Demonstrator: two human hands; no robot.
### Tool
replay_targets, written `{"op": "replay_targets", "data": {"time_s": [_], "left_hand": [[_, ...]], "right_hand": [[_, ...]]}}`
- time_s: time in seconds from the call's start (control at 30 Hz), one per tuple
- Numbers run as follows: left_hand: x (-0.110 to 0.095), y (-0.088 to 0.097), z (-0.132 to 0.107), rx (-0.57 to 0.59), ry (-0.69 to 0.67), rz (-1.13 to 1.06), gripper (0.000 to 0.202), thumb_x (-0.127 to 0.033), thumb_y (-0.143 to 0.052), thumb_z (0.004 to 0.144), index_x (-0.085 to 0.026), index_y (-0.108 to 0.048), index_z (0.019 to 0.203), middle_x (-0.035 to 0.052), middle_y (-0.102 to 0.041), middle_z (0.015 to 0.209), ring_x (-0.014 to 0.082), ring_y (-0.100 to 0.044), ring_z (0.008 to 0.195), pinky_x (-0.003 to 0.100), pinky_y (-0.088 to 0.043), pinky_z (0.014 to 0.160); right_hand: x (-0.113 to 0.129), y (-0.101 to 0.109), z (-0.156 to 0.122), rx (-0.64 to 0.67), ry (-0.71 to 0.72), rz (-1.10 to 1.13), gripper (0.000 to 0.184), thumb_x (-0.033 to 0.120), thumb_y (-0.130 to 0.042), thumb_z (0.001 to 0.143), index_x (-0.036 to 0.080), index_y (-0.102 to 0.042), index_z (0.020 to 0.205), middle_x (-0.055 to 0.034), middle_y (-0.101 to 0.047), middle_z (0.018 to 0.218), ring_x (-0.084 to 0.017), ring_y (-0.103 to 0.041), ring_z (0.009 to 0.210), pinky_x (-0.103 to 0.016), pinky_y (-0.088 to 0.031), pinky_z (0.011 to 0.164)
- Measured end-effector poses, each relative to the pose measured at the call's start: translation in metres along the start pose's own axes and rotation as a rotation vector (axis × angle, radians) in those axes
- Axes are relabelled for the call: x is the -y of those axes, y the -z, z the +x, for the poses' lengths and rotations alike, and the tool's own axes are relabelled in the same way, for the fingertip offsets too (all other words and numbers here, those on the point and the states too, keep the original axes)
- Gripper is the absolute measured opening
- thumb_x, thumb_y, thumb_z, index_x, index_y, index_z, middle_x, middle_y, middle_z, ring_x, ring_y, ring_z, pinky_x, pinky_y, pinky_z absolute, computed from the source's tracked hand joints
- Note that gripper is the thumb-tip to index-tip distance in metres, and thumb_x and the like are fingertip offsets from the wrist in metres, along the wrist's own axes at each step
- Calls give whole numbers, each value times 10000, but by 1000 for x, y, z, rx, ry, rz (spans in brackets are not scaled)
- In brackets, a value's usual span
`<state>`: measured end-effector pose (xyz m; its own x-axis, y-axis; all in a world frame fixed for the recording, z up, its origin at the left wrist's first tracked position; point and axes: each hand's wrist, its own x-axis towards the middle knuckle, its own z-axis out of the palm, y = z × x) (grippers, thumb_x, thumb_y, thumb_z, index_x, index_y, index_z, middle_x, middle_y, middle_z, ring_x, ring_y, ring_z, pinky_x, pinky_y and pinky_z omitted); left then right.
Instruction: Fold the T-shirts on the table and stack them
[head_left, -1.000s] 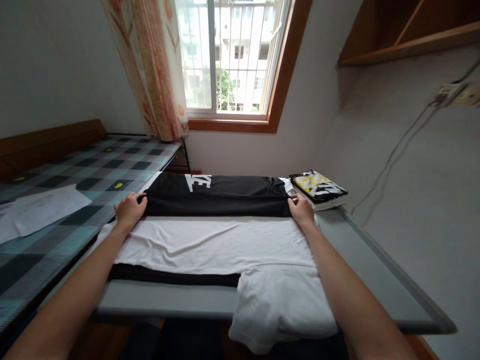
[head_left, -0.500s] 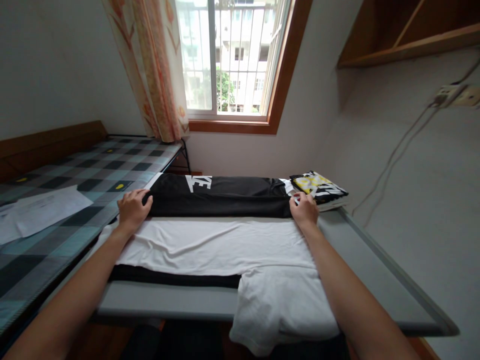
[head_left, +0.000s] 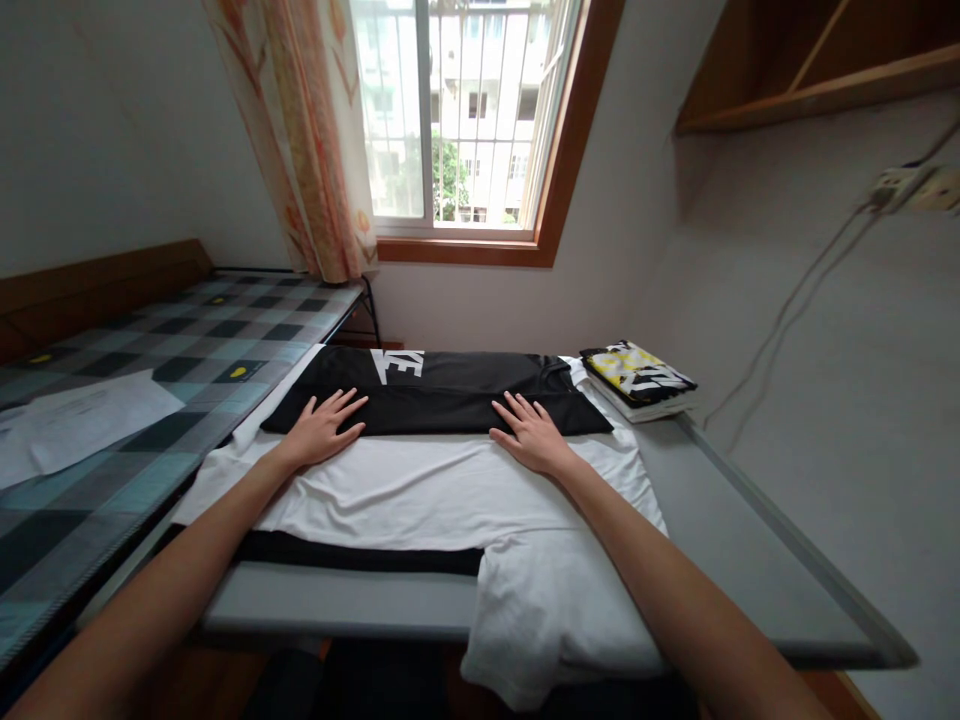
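A black-and-white T-shirt lies spread on a grey table (head_left: 720, 540). Its black folded part (head_left: 442, 390), with white letters, runs across the far side; the white part (head_left: 420, 490) is nearer me and hangs over the front edge. My left hand (head_left: 324, 428) lies flat with fingers spread on the near edge of the black fold, left of the middle. My right hand (head_left: 529, 436) rests flat in the same way right of the middle. Neither hand holds anything.
A folded stack of clothes with a yellow, black and white print (head_left: 636, 378) sits at the table's far right corner. A bed with a checked cover (head_left: 112, 400) and a white sheet of paper (head_left: 75, 420) is on the left. Window and curtain lie beyond; a wall is close on the right.
Both hands let go of the ends of the black fold and moved inward. They now lie flat and open on its near edge.
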<state>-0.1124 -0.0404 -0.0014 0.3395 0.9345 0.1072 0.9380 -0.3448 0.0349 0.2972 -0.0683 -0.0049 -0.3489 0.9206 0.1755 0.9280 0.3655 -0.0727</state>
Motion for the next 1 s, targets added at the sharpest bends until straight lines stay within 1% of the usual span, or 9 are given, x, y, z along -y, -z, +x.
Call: {"op": "replay_targets", "data": {"time_s": [0.1,0.3,0.5,0.63,0.73,0.87,1.0], "left_hand": [[2,0,0,14,7,13,612,-554,-312,941,-322,-320,1508,17,-242,1600,292,-217,1472,604,-148,1155],[6,-3,2,3,0,6,614,-570,-321,937,-335,-325,1504,13,-258,1596,295,-232,1467,583,-167,1161],[6,0,0,-24,15,-27,615,-575,-361,924,-324,-374,1485,32,-306,1579,280,-276,1453,543,-186,1168],[9,-1,0,-36,33,-33,631,-585,-376,914,-312,-382,1483,44,-313,1577,271,-266,1457,520,-188,1170],[12,-2,1,-36,69,-27,625,-581,-346,923,-301,-392,1480,52,-324,1572,263,-277,1454,499,-207,1165],[17,-2,2,-64,146,-18,600,-552,-268,953,-275,-442,1456,67,-367,1552,255,-321,1435,468,-250,1150],[19,-2,1,-76,170,2,645,-591,-301,930,-247,-444,1456,90,-363,1552,279,-318,1434,479,-248,1149]], "right_hand": [[-1,0,1,41,-27,7,697,643,-270,950,253,-322,1525,-73,-230,1603,-251,-195,1475,-465,-177,1181],[-2,4,2,68,-68,21,712,654,-211,952,248,-324,1525,-63,-215,1607,-233,-176,1481,-442,-161,1191],[-9,8,0,89,-132,16,715,660,-198,953,251,-305,1529,-66,-203,1609,-245,-160,1484,-510,-107,1192],[-16,7,-1,77,-145,20,684,653,-215,956,280,-323,1520,-69,-225,1604,-251,-177,1479,-532,-117,1184],[-24,5,-1,65,-163,10,673,653,-217,957,296,-326,1517,-76,-235,1602,-253,-189,1476,-538,-112,1180],[-39,4,-3,44,-210,-18,680,644,-209,962,270,-342,1514,-96,-249,1597,-256,-187,1476,-513,-124,1182],[-47,4,-5,13,-261,-63,657,601,-215,980,239,-362,1508,-124,-260,1590,-264,-200,1472,-499,-134,1179]]}}
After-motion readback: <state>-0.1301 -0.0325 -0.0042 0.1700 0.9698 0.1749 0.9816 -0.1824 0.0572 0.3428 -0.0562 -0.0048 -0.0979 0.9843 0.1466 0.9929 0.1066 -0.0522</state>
